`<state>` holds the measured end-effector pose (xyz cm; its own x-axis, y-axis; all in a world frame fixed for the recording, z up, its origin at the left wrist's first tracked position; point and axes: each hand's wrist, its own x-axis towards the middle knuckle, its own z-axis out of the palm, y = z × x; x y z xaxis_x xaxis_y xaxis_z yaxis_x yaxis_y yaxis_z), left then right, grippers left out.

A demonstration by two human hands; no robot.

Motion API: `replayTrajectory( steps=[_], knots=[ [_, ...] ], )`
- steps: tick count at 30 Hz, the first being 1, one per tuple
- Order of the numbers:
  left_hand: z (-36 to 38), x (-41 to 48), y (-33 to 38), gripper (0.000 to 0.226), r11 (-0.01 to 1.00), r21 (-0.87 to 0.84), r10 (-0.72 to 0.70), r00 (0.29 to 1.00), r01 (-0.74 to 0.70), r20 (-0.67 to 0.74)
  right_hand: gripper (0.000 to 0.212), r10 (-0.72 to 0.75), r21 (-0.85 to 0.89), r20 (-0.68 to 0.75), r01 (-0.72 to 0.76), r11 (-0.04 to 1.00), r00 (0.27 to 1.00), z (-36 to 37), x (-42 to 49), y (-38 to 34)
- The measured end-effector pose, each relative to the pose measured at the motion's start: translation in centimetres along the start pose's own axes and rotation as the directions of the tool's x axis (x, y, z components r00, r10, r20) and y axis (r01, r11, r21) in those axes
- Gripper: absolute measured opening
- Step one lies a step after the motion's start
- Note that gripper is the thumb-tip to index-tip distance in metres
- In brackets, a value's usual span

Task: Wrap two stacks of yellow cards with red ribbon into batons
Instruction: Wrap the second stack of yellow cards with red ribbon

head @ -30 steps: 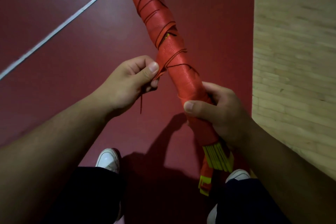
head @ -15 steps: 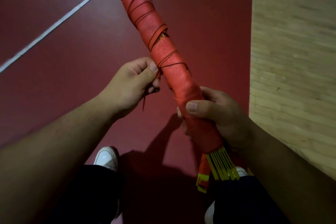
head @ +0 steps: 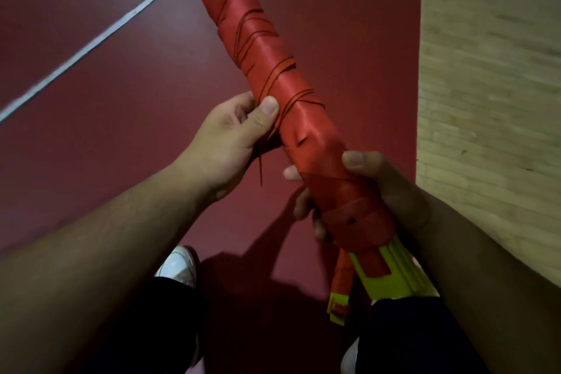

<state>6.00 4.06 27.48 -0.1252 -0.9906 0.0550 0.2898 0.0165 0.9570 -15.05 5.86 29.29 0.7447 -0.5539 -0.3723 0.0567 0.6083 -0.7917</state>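
Baton [head: 273, 70] runs upper-left to lower-right | right hand [head: 391, 191] grip wraps lower end | left hand [head: 230, 136] pinches ribbon end [head: 273, 134]

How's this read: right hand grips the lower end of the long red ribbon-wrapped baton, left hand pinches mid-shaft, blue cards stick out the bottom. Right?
One error: the flat cards sticking out the bottom are yellow, not blue, per the head view. Rest stands: right hand grips the lower end of the long red ribbon-wrapped baton, left hand pinches mid-shaft.
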Motion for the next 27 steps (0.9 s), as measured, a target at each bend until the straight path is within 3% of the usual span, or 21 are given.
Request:
replayTrajectory(
  steps=[3, 5, 6, 8, 12, 16, 21, 24, 27],
  knots=[
    [-0.6, 0.4, -0.4, 0.035, 0.985, 0.166, -0.015, 0.974, 0.054, -0.226, 0.055, -0.101, -0.077, -0.268, 0.083, 0.994, 0.958, 0.2, 0.5, -0.4],
    [-0.8, 0.5, -0.7, 0.029, 0.962, 0.263, 0.018, 0.947, 0.071, -0.321, 0.038, -0.215, -0.355, -0.396, 0.067, 0.932, 0.893, 0.4, 0.8, -0.5],
    [-0.7, 0.4, -0.9, 0.027, 0.953, 0.293, 0.031, 0.935, 0.079, -0.355, 0.033, -0.257, -0.520, -0.424, -0.002, 0.854, 0.869, 0.5, 1.0, -0.5],
    [-0.5, 0.1, -1.3, 0.027, 0.933, 0.342, 0.034, 0.916, 0.114, -0.399, 0.036, -0.258, -0.685, -0.461, -0.155, 0.712, 0.849, 1.1, 1.5, 0.2],
    [-0.1, -0.2, -1.6, 0.024, 0.915, 0.362, -0.015, 0.912, 0.177, -0.409, 0.045, -0.319, -0.770, -0.539, -0.302, 0.562, 0.779, 2.3, 2.5, 2.3],
    [0.2, 0.3, -1.0, 0.041, 0.936, 0.269, -0.093, 0.898, 0.226, -0.430, 0.037, -0.406, -0.768, -0.521, -0.204, 0.608, 0.751, 2.3, 2.6, 3.0],
    [1.7, 0.1, -1.1, 0.035, 0.958, 0.107, -0.182, 0.849, 0.268, -0.497, 0.045, -0.357, -0.694, -0.453, -0.071, 0.717, 0.817, 3.0, 3.1, 4.3],
    [1.3, 0.1, -0.7, 0.036, 0.966, -0.077, -0.255, 0.873, 0.245, -0.416, 0.047, -0.333, -0.625, -0.432, -0.012, 0.781, 0.838, 2.8, 3.4, 4.5],
    [1.2, -0.1, -0.3, 0.029, 0.914, -0.299, -0.357, 0.893, 0.275, -0.272, 0.038, -0.323, -0.573, -0.388, 0.048, 0.818, 0.863, 2.9, 3.4, 4.8]
  ],
)
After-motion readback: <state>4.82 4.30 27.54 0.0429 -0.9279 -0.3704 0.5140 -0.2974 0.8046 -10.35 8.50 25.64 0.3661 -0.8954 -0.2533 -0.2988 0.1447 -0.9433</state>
